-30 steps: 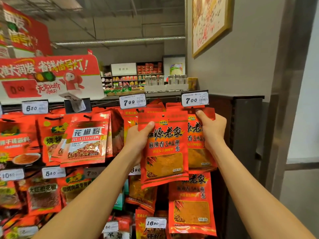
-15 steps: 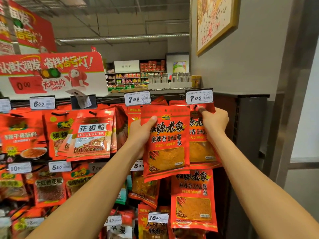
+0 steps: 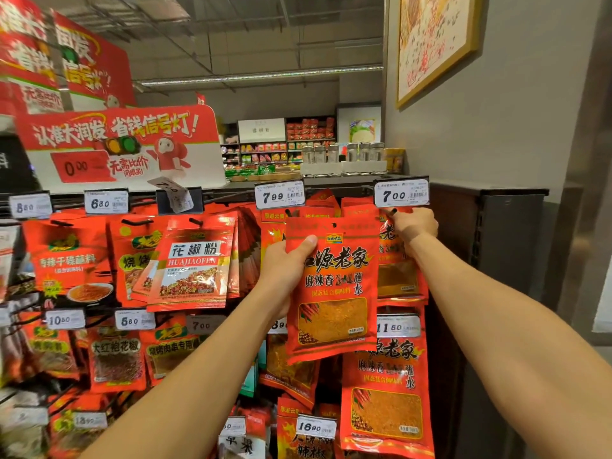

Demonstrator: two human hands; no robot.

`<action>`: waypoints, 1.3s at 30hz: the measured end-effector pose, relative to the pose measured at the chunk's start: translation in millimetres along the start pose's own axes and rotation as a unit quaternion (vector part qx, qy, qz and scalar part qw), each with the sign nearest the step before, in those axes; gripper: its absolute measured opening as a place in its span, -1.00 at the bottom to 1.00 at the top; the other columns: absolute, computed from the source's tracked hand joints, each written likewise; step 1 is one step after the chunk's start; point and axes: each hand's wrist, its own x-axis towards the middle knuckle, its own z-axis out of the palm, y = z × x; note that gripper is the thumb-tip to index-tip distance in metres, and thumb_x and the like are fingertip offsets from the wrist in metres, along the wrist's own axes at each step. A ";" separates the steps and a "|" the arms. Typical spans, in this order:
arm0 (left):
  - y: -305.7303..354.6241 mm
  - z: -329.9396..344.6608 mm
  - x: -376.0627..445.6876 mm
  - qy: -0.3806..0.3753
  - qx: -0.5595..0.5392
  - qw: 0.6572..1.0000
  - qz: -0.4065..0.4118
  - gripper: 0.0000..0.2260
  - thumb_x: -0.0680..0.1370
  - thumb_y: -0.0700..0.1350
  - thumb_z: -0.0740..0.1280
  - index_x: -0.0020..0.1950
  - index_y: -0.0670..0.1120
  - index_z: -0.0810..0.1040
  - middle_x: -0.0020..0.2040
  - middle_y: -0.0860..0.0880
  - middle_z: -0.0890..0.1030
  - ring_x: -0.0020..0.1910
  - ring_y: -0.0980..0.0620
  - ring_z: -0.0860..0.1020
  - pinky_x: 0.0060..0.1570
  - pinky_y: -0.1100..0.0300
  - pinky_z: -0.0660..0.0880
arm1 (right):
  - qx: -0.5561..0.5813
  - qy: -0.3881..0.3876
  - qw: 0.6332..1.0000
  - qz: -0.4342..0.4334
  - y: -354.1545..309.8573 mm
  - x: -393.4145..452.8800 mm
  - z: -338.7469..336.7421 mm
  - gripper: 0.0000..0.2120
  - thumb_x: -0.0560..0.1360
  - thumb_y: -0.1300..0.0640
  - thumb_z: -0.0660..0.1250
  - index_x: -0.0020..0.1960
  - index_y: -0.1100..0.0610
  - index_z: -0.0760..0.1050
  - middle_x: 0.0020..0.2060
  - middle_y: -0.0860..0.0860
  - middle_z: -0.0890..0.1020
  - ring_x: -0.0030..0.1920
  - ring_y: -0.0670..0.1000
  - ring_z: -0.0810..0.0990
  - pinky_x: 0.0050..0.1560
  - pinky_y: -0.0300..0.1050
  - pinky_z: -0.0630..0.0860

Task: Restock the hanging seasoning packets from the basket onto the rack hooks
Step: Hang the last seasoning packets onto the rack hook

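Note:
My left hand (image 3: 284, 270) grips a red seasoning packet (image 3: 332, 289) with an orange powder window, thumb on its front near the top left. It hangs free in front of the rack, its punched hole just below the 7.99 tag (image 3: 279, 196). My right hand (image 3: 414, 228) pinches the top of a matching packet (image 3: 399, 276) at the hook (image 3: 392, 212) under the 7.00 tag (image 3: 401, 193). The basket is out of view.
The rack is crowded with red packets on hooks, such as a pepper powder pack (image 3: 192, 266) at left and another matching pack (image 3: 385, 392) below. A grey cabinet (image 3: 486, 246) and wall close the right side. A red promo sign (image 3: 119, 144) stands above.
The right hand has slid up along the hanging packet to its top at the hook. The left hand keeps its packet beside it, nearly still. The view shifted slightly.

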 end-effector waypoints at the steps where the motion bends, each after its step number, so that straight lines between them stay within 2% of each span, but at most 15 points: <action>1: -1.7 0.4 0.0 -0.001 0.001 1.000 -0.002 -0.90 0.59 -0.02 0.41 0.04 -0.02 0.66 -0.12 -0.02 0.76 -0.17 -0.02 0.74 -0.25 0.11 0.62 | 0.011 -0.012 1.000 0.007 1.3 0.4 0.4 -0.50 0.37 -0.24 0.54 0.11 0.12 0.67 0.08 0.07 0.71 0.02 0.13 0.63 0.06 -0.06 0.52; 4: -7.1 5.1 1.6 -0.006 0.008 1.000 -0.005 -0.85 0.59 0.00 0.42 0.08 -0.04 0.66 -0.09 -0.04 0.76 -0.13 -0.06 0.74 -0.15 0.04 0.64 | 0.058 -0.025 0.998 0.030 8.9 -7.7 -7.6 -0.55 0.44 -0.17 0.50 0.17 0.11 0.62 0.10 0.07 0.69 0.03 0.09 0.62 0.07 -0.04 0.53; 6: -10.6 11.9 3.7 -0.012 0.006 1.000 -0.008 -0.85 0.58 0.00 0.42 0.07 -0.05 0.65 -0.10 -0.05 0.76 -0.13 -0.05 0.74 -0.13 0.02 0.64 | 0.056 0.023 0.998 -0.002 12.5 -21.6 -22.2 -0.56 0.50 -0.09 0.42 0.30 0.09 0.55 0.18 0.06 0.66 0.12 0.06 0.61 0.16 -0.05 0.51; 8: -13.1 23.7 7.3 -0.024 0.004 1.000 -0.013 -0.86 0.58 0.01 0.42 0.06 -0.03 0.66 -0.11 -0.04 0.76 -0.15 -0.04 0.74 -0.15 0.03 0.64 | 0.110 0.057 0.991 -0.054 17.1 -42.4 -41.8 -0.59 0.49 -0.02 0.38 0.32 0.04 0.52 0.18 0.01 0.66 0.13 -0.03 0.60 0.14 -0.11 0.49; 9: -13.8 31.5 9.4 -0.033 0.006 0.999 -0.015 -0.86 0.58 0.01 0.42 0.06 -0.03 0.66 -0.11 -0.04 0.76 -0.15 -0.04 0.74 -0.15 0.03 0.64 | 0.171 0.036 0.982 -0.072 19.2 -53.4 -51.0 -0.60 0.46 -0.01 0.37 0.28 0.02 0.54 0.12 -0.02 0.68 0.09 -0.07 0.63 0.09 -0.14 0.52; 12: -17.9 58.9 15.1 -0.062 0.022 0.998 -0.024 -0.85 0.58 0.02 0.42 0.07 -0.03 0.64 -0.10 -0.03 0.76 -0.13 -0.05 0.74 -0.09 -0.03 0.67 | 0.320 -0.142 0.934 -0.075 23.5 -81.2 -69.3 -0.62 0.46 -0.04 0.40 0.19 0.13 0.60 -0.10 -0.02 0.74 -0.11 -0.05 0.71 -0.19 -0.17 0.60; 14: -19.7 74.3 17.7 -0.068 0.020 0.997 -0.024 -0.89 0.58 -0.01 0.43 0.03 -0.03 0.65 -0.12 -0.04 0.76 -0.14 -0.06 0.74 -0.08 -0.05 0.67 | 0.298 -0.183 0.933 -0.087 21.5 -87.8 -73.6 -0.69 0.50 -0.02 0.45 0.13 0.18 0.62 -0.08 0.07 0.75 -0.10 0.07 0.74 -0.21 -0.09 0.64; 17: -14.6 86.4 25.4 -0.060 0.027 0.998 -0.015 -0.96 0.57 -0.10 0.42 -0.05 -0.05 0.62 -0.19 -0.03 0.75 -0.21 -0.03 0.73 -0.14 0.00 0.66 | 0.238 -0.140 0.957 -0.088 12.9 -81.4 -76.6 -0.86 0.53 0.08 0.47 -0.01 0.14 0.62 -0.16 0.08 0.75 -0.14 0.10 0.76 -0.19 0.03 0.69; 19: -6.5 90.6 31.9 -0.056 0.033 0.998 -0.005 -0.97 0.56 -0.13 0.43 -0.04 -0.06 0.61 -0.22 -0.03 0.75 -0.24 -0.01 0.72 -0.18 0.05 0.63 | 0.215 -0.121 0.965 -0.086 6.9 -73.7 -76.6 -0.89 0.53 0.08 0.47 -0.05 0.12 0.62 -0.19 0.07 0.75 -0.17 0.11 0.76 -0.16 0.09 0.71; 23: 5.0 99.2 38.1 -0.048 0.039 0.998 0.007 -0.83 0.57 0.02 0.44 -0.03 -0.07 0.65 -0.18 -0.04 0.75 -0.20 -0.02 0.74 -0.19 0.05 0.66 | 0.189 -0.084 0.974 -0.095 -2.9 -63.6 -66.3 -0.89 0.49 0.03 0.51 -0.13 0.06 0.64 -0.23 0.03 0.75 -0.18 0.08 0.75 -0.08 0.22 0.69; 28: 7.9 109.7 43.6 -0.019 0.094 0.995 0.018 -0.74 0.52 0.13 0.47 -0.15 -0.06 0.63 -0.22 -0.03 0.75 -0.17 -0.07 0.73 -0.07 -0.07 0.65 | 0.160 -0.027 0.981 -0.103 1.8 -57.6 -62.0 -0.85 0.45 0.00 0.53 -0.21 0.05 0.66 -0.30 -0.05 0.73 -0.26 0.00 0.74 -0.17 0.12 0.70; 31: 10.3 117.6 45.6 -0.011 0.100 0.994 0.028 -0.74 0.53 0.09 0.47 -0.24 -0.04 0.60 -0.20 -0.09 0.74 -0.16 -0.13 0.71 -0.11 -0.08 0.62 | 0.150 -0.008 0.982 -0.113 3.7 -52.2 -60.4 -0.85 0.45 0.01 0.52 -0.23 0.06 0.65 -0.31 -0.07 0.72 -0.24 0.02 0.74 -0.17 0.07 0.69; 33: 11.1 120.0 47.1 -0.001 0.106 0.994 0.029 -0.74 0.53 0.11 0.46 -0.17 -0.06 0.61 -0.10 -0.16 0.74 -0.07 -0.20 0.70 -0.08 -0.08 0.59 | 0.134 -0.019 0.984 -0.119 -0.2 -51.2 -56.9 -0.87 0.46 0.01 0.51 -0.22 0.03 0.66 -0.30 -0.11 0.72 -0.23 -0.04 0.73 -0.12 0.06 0.69; 36: 10.1 118.6 48.1 0.002 0.116 0.993 0.028 -0.74 0.53 0.12 0.47 -0.18 -0.05 0.61 -0.12 -0.12 0.73 -0.14 -0.10 0.65 -0.14 0.03 0.51 | 0.126 -0.019 0.985 -0.113 -1.2 -50.4 -54.6 -0.88 0.46 0.01 0.52 -0.21 0.02 0.67 -0.29 -0.13 0.72 -0.23 -0.05 0.73 -0.09 0.09 0.69; 39: 5.8 112.1 46.1 0.006 0.114 0.993 0.017 -0.75 0.55 0.09 0.44 -0.12 -0.10 0.65 -0.12 -0.13 0.74 -0.09 -0.15 0.71 0.03 -0.13 0.64 | 0.137 -0.019 0.985 -0.104 5.6 -48.9 -56.6 -0.84 0.45 -0.02 0.52 -0.22 0.04 0.66 -0.30 -0.09 0.73 -0.26 -0.04 0.73 -0.12 0.12 0.70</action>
